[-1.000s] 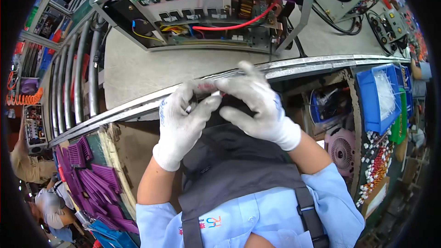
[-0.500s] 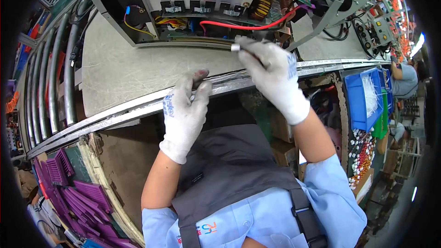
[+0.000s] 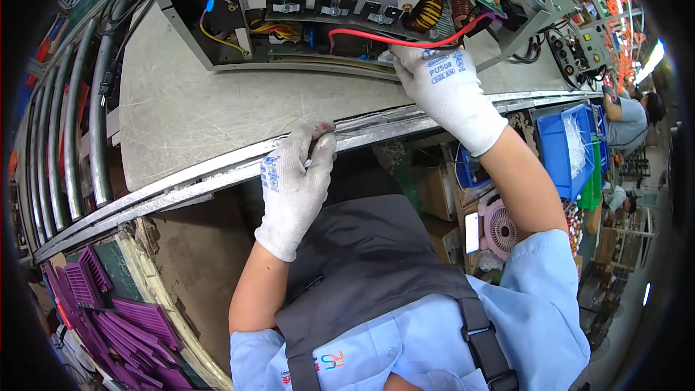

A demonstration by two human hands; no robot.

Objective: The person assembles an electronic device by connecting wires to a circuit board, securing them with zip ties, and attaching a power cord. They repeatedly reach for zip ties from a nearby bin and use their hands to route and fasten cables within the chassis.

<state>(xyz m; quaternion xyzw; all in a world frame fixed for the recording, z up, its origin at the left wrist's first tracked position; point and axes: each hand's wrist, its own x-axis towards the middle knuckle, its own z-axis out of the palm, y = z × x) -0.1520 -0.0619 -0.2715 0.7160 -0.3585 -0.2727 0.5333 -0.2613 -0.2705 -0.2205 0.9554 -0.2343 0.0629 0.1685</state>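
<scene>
A grey metal equipment chassis (image 3: 304, 65) with circuit boards, coils and wiring stands on the worktable. My gloved right hand (image 3: 438, 76) reaches into its lower front opening, under the red cable (image 3: 398, 43); its fingertips are hidden there, so any grip is out of sight. By the table's front edge, my gloved left hand (image 3: 300, 170) is closed, thumb and fingers curled together. A small white piece (image 3: 309, 164) shows between them, too small to name. Inside the chassis, at its left, hangs a yellow wire with a blue end (image 3: 210, 5).
Metal rollers (image 3: 76, 123) lie left of the worktable (image 3: 217, 112). Purple plastic parts (image 3: 130, 318) are heaped at lower left. Blue bins (image 3: 565, 152) and a pink fan (image 3: 501, 228) are to the right. A co-worker (image 3: 630, 119) is at far right.
My right hand has moved from in front of the chassis into its lower opening. The fingers of my left hand have closed, and a small white piece now shows in them.
</scene>
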